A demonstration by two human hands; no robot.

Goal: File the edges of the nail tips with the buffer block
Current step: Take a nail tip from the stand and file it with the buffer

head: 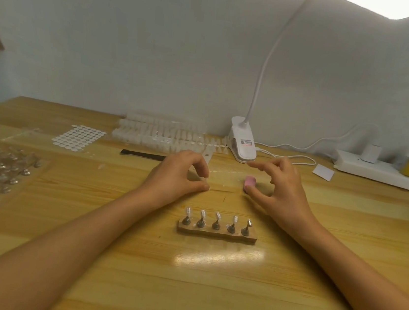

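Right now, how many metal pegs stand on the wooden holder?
5, in one row along the wooden holder: far-left peg, second, middle, fourth, far-right. None seem hidden.

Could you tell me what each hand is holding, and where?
The right hand hovers open over the pink buffer block, ungripped. Whether the left hand pinches anything is unclear.

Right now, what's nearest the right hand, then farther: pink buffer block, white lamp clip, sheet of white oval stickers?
1. Pink buffer block, at the thumb of the right hand.
2. White lamp clip, farther back by the wall.
3. Sheet of white oval stickers, far left.
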